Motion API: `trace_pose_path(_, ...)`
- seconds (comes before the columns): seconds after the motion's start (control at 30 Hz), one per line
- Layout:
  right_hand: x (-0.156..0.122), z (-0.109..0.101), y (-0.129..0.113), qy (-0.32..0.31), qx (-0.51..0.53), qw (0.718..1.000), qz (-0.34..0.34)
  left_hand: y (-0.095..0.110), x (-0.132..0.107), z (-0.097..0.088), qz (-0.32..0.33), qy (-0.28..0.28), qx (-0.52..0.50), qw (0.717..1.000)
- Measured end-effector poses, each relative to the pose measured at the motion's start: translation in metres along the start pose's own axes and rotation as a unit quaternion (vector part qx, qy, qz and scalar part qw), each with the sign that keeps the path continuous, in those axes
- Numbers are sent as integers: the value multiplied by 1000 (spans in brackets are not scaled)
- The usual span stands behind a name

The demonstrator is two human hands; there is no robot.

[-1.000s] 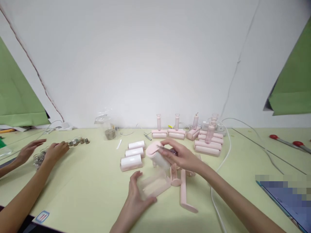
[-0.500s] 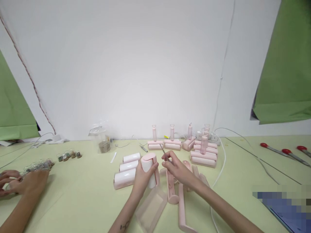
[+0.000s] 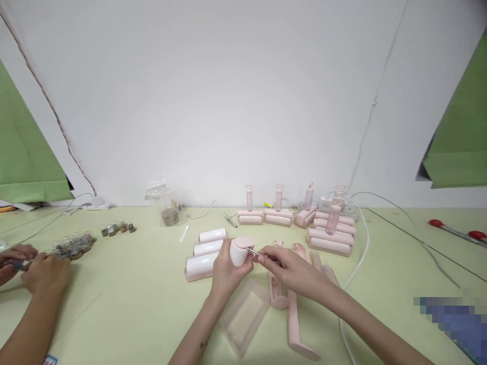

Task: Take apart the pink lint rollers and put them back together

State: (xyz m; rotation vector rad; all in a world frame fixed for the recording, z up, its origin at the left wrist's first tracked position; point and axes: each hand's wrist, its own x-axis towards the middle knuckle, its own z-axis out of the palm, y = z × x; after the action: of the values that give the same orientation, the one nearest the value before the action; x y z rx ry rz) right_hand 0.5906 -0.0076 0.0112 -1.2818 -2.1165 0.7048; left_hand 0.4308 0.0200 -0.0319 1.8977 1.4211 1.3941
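The roll [image 3: 238, 257] stands raised over the surface [image 3: 133, 294], its long axis near upright with a slight lean. Its pink cap [image 3: 243, 243] faces up and a little toward the viewer; the lower end is hidden behind the fingers. The tool [image 3: 255, 252], thin and metallic, slants leftward and slightly upward, its tip at the edge of the cap; whether it has gone under that edge is too small to tell.

Far to the left of the roll and nearer the viewer, a card [image 3: 50, 360] bears dark marks, cut off by the picture's edge and unreadable. A small dark mark on the left forearm, below the roll, is also illegible. Far to the right of the roll, a blue thing [image 3: 456, 319] is pixelated.

The left hand [image 3: 224, 271] is curled around the roll, thumb on its right side. The right hand [image 3: 283, 261], just right of the roll, is closed in a pinch on the tool.

Left of the roll, three white rolls [image 3: 203, 264] lie side by side, long axes running left to right. Nearer the viewer than the roll lies a clear case [image 3: 247, 317]; to the roll's right are a pink frame [image 3: 279, 303] and a long pink piece [image 3: 293, 322]. Beyond the roll and to its right, pink rollers [image 3: 330, 241] sit grouped, upright handles [image 3: 333, 218] among them. Well left of the roll, another person's hands [image 3: 47, 274] are beside small glass pieces [image 3: 74, 246].
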Motion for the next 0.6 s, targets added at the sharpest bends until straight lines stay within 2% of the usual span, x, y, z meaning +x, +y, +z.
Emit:
trace_pose_path(0.17, 0, 23, -2, 33, 106, 994, 12, -4, -1, 0, -31, 6, -46, 998)
trace_pose_path(0.27, 2, 37, -1, 66, 116, 991, -7, -7, 0, 1, -53, 36, -62, 996)
trace_pose_path(0.33, 3, 38, -1, 75, 107, 991, -10, -7, 1, 2, -66, 51, -64, 994)
trace_pose_path(0.47, 1, 13, -1, 29, 56, 998, 13, -7, 3, 3, -85, 59, -80, 991)
trace_pose_path(0.53, -1, -3, -2, 30, 18, 999, 40, -7, 2, 4, -71, 38, -84, 993)
trace_pose_path(0.6, 0, -14, 0, 49, -15, 997, 58, -7, 1, 5, -42, -7, -82, 996)
